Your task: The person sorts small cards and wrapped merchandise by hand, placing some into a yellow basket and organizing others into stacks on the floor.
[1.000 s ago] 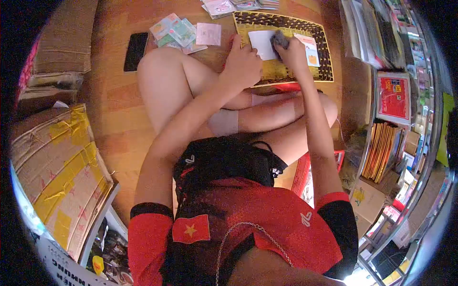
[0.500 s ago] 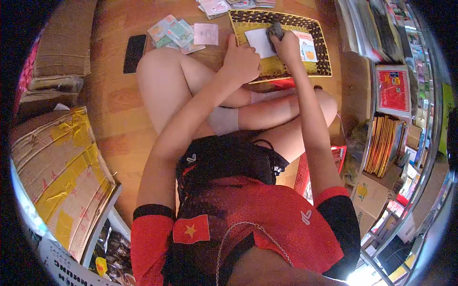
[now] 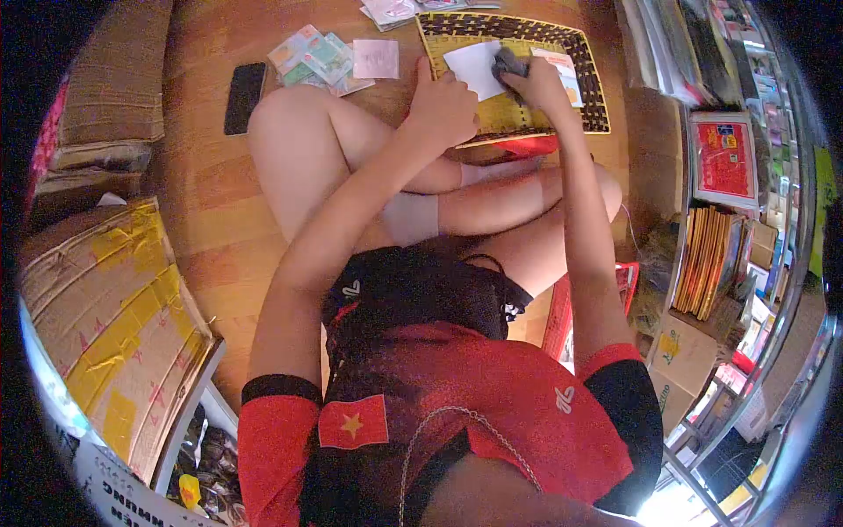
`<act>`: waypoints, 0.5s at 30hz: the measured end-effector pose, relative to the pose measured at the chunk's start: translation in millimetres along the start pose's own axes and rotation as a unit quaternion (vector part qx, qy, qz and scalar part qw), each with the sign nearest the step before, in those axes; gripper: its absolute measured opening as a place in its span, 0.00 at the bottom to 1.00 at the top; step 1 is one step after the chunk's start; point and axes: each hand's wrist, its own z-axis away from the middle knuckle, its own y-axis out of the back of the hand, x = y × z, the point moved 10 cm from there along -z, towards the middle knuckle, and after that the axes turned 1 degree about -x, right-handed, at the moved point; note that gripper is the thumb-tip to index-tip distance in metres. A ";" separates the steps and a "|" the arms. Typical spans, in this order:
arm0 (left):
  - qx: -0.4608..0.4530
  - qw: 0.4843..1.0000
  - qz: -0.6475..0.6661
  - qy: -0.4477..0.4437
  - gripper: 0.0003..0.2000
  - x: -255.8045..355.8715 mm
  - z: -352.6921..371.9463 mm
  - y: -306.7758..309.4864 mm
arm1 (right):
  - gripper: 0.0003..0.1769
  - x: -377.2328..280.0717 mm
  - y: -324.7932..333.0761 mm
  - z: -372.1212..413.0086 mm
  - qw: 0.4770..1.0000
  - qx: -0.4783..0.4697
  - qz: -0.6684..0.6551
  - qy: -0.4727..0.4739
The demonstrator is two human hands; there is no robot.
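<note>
A yellow and dark-brown woven basket [image 3: 595,97] lies on the floor in front of my crossed legs. My left hand [image 3: 443,107] is closed around its near left edge, thumb pointing away from me. Inside the basket my right hand [image 3: 543,86] grips a crumpled dark grey cloth [image 3: 507,68]. The cloth touches the right side of a plain white card [image 3: 472,72]. Partly behind my right hand is a white card with an orange picture [image 3: 566,72]. My right fingertips are partly hidden by the cloth.
Left of the basket lie a pink card [image 3: 376,59], a loose pile of plastic-sleeved cards [image 3: 316,57] and a black phone [image 3: 245,98]. More packets [image 3: 391,10] lie at the top. Cardboard boxes [image 3: 105,325] stand left; shelves with orange-spined booklets [image 3: 702,262] stand right.
My right hand has turned and shifted slightly right with the cloth. The white card sits more tilted, and the basket has moved up a little in view. My left hand keeps its hold.
</note>
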 end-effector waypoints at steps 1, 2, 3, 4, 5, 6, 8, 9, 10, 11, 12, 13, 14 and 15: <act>-0.001 1.000 -0.004 0.001 0.12 0.4 -0.6 0.3 | 0.19 -5.7 1.4 -7.4 1.000 0.017 -0.001 0.017; -0.001 1.000 -0.008 0.001 0.12 0.8 -1.0 0.7 | 0.19 -10.4 1.2 -14.3 0.999 0.029 0.005 0.034; 0.003 1.000 -0.015 0.003 0.12 1.0 -0.8 1.0 | 0.18 -14.4 1.7 -15.9 0.997 0.051 -0.013 0.055; 0.008 1.000 -0.022 0.004 0.12 1.4 -0.3 0.7 | 0.18 -17.7 2.3 -16.4 0.994 0.073 -0.031 0.076; 0.012 1.000 -0.028 0.006 0.12 2.0 0.7 2.7 | 0.18 -21.6 4.1 -15.2 0.990 0.094 -0.049 0.098; 0.005 0.999 -0.031 0.010 0.12 2.3 1.1 2.7 | 0.17 -16.9 -1.1 -15.9 0.994 0.076 -0.032 0.076; -0.009 0.999 -0.035 0.016 0.11 4.0 1.5 3.5 | 0.18 -13.2 2.2 1.3 0.997 0.046 0.004 0.057; 0.004 0.999 -0.038 0.019 0.11 5.1 1.6 3.4 | 0.18 -11.7 6.1 11.8 0.998 0.032 0.023 0.048; 0.017 0.999 -0.041 0.021 0.11 6.6 2.3 -0.3 | 0.18 -2.5 3.7 16.7 0.999 -0.004 0.025 0.034; 0.031 0.998 -0.045 0.023 0.11 7.7 2.8 0.8 | 0.19 7.4 2.6 22.0 0.999 -0.039 0.027 0.020; 0.029 0.999 -0.033 0.022 0.10 7.3 2.3 -0.5 | 0.19 16.4 0.7 27.4 0.997 -0.074 0.028 0.007; 0.027 0.999 -0.022 0.020 0.10 5.6 2.5 -1.5 | 0.20 20.6 3.2 31.7 0.996 -0.090 -0.005 0.012; 0.024 0.999 -0.013 0.018 0.10 3.5 2.1 -0.5 | 0.21 19.5 10.0 35.9 0.993 -0.106 -0.039 0.018; 0.070 0.997 -0.040 0.009 0.12 2.9 3.8 10.1 | 0.21 19.2 12.4 38.6 0.990 -0.122 -0.074 0.024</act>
